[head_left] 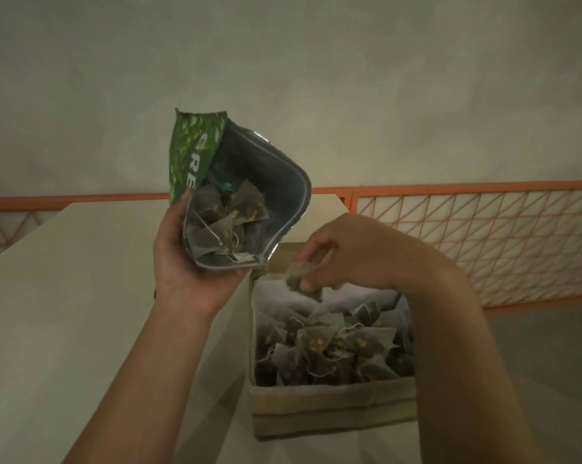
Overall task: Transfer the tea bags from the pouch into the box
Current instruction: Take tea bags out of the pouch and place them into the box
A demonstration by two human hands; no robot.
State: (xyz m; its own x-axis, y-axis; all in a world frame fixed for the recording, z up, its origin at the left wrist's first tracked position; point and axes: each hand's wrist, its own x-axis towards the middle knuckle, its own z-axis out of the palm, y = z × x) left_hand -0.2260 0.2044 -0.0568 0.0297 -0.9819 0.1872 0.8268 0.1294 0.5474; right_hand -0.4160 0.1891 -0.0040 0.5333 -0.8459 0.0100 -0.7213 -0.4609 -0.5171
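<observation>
My left hand (185, 262) grips a green foil pouch (195, 152) from below, its mouth gaping toward me with several pyramid tea bags (226, 212) inside. My right hand (346, 252) pinches one tea bag (298, 274) just above the far end of the cardboard box (329, 410). The box stands on the white table and holds a heap of several tea bags (329, 343). My right forearm crosses over the box's right side and hides that edge.
The white table (55, 313) stretches left and away from me. Behind it runs an orange metal railing with a wire grid (483, 236), and a plain pale wall (316, 61) rises above. The floor shows at the lower right.
</observation>
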